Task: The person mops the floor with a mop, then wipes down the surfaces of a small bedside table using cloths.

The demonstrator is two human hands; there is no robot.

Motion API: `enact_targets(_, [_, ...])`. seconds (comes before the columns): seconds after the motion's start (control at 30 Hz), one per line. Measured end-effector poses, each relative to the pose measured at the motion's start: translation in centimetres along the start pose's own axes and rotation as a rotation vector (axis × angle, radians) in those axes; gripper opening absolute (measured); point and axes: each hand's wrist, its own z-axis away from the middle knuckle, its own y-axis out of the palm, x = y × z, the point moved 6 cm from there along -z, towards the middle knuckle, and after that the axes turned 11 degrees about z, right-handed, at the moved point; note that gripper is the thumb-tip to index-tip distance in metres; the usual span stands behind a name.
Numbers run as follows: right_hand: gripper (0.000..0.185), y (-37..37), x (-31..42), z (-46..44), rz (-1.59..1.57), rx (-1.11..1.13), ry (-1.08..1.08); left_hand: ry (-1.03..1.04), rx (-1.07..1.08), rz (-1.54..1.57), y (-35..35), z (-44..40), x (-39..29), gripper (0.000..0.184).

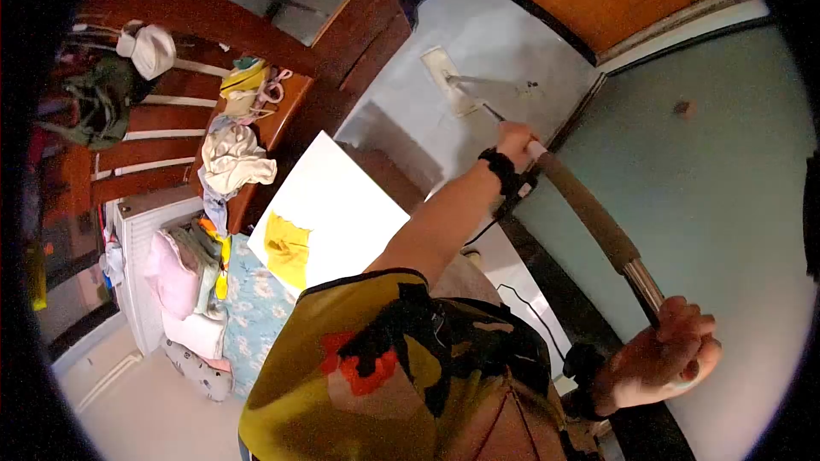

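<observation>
A flat mop with a pale rectangular head (442,68) lies against the grey floor at the top of the head view. Its pole runs diagonally down to the right, with a brown sleeve (589,209) and a shiny metal section (642,282). My left hand (517,145) is wrapped round the pole between the head and the brown sleeve, a black band on its wrist. Near the pole's upper end, my right hand (670,348) is closed on it, also with a black band at the wrist.
A white board-like surface (346,213) bears a yellow cloth (288,249). Left of it stand a bed with a blue floral sheet (248,312) and a wooden bench (278,124) piled with clothes. A greenish panel (700,171) rises on the right; a black cable (538,316) hangs near my body.
</observation>
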Motion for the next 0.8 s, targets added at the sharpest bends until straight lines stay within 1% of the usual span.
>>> enact_targets(0.03, [0.026, -0.2, -0.1, -0.3, 0.007, -0.005, -0.004, 0.177, -0.095, 0.066, 1.2, -1.1, 0.4, 0.018])
enact_targets(0.07, [0.025, -0.7, -0.3, -0.6, -0.054, -0.005, 0.009, 0.183, -0.090, 0.073, 2.1, -2.6, -0.2, 0.018])
enact_targets(0.1, [0.026, -0.7, -0.5, -0.9, -0.111, -0.004, 0.022, 0.120, 0.019, -0.010, 3.8, -4.1, -0.6, 0.016])
enact_targets(0.13, [0.024, -0.7, -0.5, -1.0, 0.048, -0.103, 0.012, 0.058, 0.124, -0.093, 5.1, -5.7, -1.2, 0.014])
enact_targets(0.17, [0.024, -0.5, -0.4, -1.4, 0.059, -0.105, 0.007, -0.004, 0.230, -0.175, 5.9, -6.8, -1.9, 0.013])
enact_targets(0.2, [0.023, -0.7, -0.3, -1.8, 0.090, -0.086, -0.022, -0.001, 0.235, -0.165, 6.0, -7.6, -2.9, 0.013])
enact_targets(0.3, [0.024, -0.6, -0.6, -2.7, 0.138, -0.068, -0.050, 0.010, 0.375, -0.234, 6.4, -8.8, -5.4, 0.012])
enact_targets(0.33, [0.024, -0.8, -0.9, -3.1, 0.181, -0.087, -0.059, 0.006, 0.224, -0.329, 9.3, -10.0, -3.7, 0.009])
enact_targets(0.37, [0.024, -0.9, -1.1, -3.4, 0.223, -0.105, -0.071, -0.007, 0.226, -0.318, 9.7, -10.8, -3.2, 0.009])
enact_targets(0.4, [0.022, -0.3, -0.8, -3.4, 0.210, -0.157, -0.086, -0.028, 0.264, -0.219, 9.7, -11.1, -3.3, 0.009])
enact_targets(0.43, [0.022, -0.5, -0.8, -3.6, 0.221, -0.144, -0.074, -0.054, 0.302, -0.118, 9.8, -10.6, -3.3, 0.010])
enact_targets(0.47, [0.020, -0.8, -0.8, -3.8, 0.157, -0.070, -0.076, -0.113, 0.104, 0.193, 8.6, -9.9, -3.2, 0.020])
enact_targets(0.5, [0.019, -0.9, -0.6, -3.7, 0.086, -0.006, -0.082, -0.115, 0.109, 0.190, 8.3, -9.3, -3.4, 0.020])
enact_targets(0.53, [0.031, -1.6, -0.1, -3.3, 0.002, -0.116, -0.069, -0.118, 0.035, 0.332, 5.7, -7.9, -5.2, 0.016])
enact_targets(0.57, [0.029, -1.6, 1.3, -3.1, 0.083, -0.248, -0.121, -0.124, -0.037, 0.476, 3.2, -6.1, -7.3, 0.013])
enact_targets(0.6, [0.029, -1.5, 2.6, -3.1, 0.072, -0.208, -0.161, -0.136, -0.112, 0.624, 2.2, -4.1, -8.4, 0.012])
enact_targets(0.63, [0.030, -1.6, 3.7, -3.2, 0.056, -0.167, -0.205, -0.030, -0.072, 0.278, 2.8, -2.2, -9.1, 0.011])
enact_targets(0.67, [0.032, -2.7, 4.2, -3.2, -0.032, -0.182, -0.212, -0.103, 0.018, 0.267, 0.7, -0.2, -10.9, 0.020])
enact_targets(0.73, [0.033, -3.7, 5.3, -3.5, -0.099, -0.101, -0.120, -0.203, 0.020, 0.337, -1.5, 3.7, -12.7, 0.020])
enact_targets(0.77, [0.034, -4.0, 5.4, -3.5, -0.163, -0.059, -0.082, -0.076, -0.116, 0.444, -2.6, 5.5, -12.9, 0.023])
enact_targets(0.8, [0.034, -3.7, 5.4, -3.4, -0.163, -0.068, -0.083, -0.242, -0.006, 0.446, -1.7, 6.8, -12.0, 0.025])
